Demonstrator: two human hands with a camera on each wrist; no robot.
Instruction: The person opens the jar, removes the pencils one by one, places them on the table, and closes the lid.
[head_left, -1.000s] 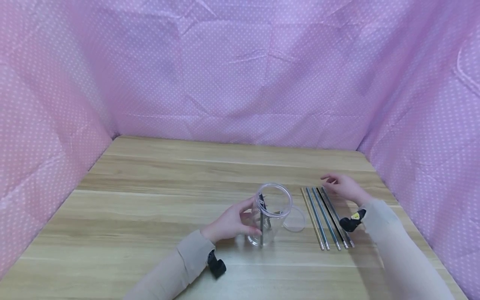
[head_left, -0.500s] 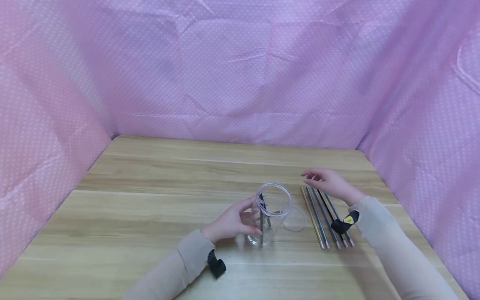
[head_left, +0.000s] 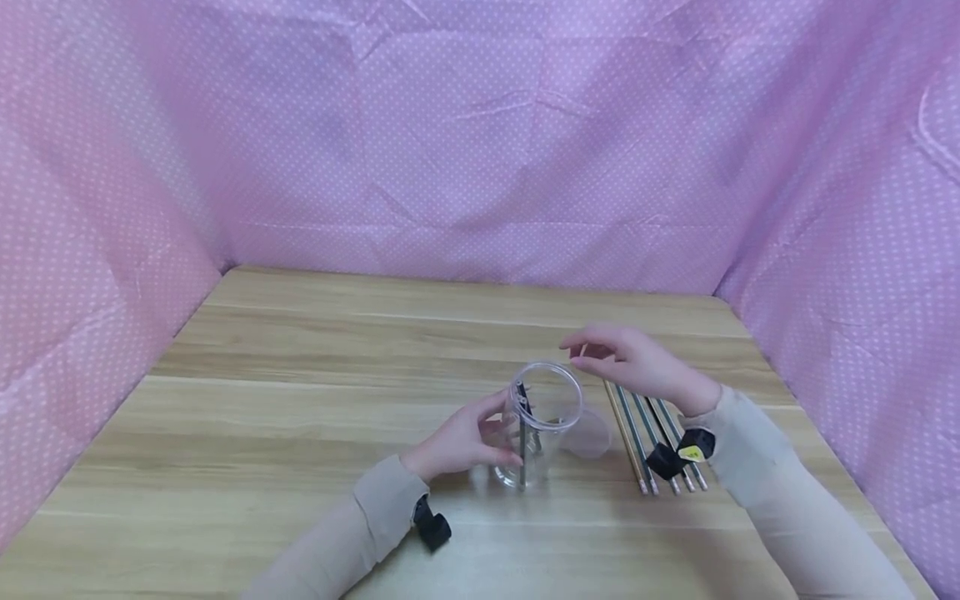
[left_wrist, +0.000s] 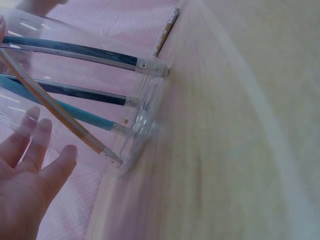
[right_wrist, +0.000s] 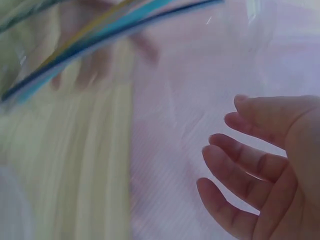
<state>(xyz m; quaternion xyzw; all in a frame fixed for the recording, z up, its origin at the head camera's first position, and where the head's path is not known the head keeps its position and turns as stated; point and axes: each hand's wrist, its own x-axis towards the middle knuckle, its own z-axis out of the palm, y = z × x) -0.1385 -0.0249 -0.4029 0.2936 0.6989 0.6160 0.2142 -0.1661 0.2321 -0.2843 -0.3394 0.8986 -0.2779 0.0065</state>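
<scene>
My left hand (head_left: 457, 442) grips the left side of a clear plastic jar (head_left: 557, 442), thumb in front and fingers behind. The jar stands upright on the table with its mouth uncovered. Several pencils lean inside it; in the left wrist view a yellow pencil (left_wrist: 65, 117), a light blue one (left_wrist: 90, 116) and dark blue ones show, eraser ends down. My right hand (head_left: 630, 362) is raised just right of the jar's rim, fingers loosely bent and holding nothing, as the right wrist view confirms. Below it, several pencils (head_left: 626, 437) lie side by side, partly hidden by the hand and wrist camera.
A round clear lid (head_left: 591, 435) lies on the wooden table (head_left: 300, 400) between the jar and the row of pencils. Pink dotted cloth (head_left: 480, 167) encloses the back and both sides.
My right hand has moved left from the far ends of the pencil row toward the jar's rim, carrying nothing. The left hand and the jar have stayed in place.
</scene>
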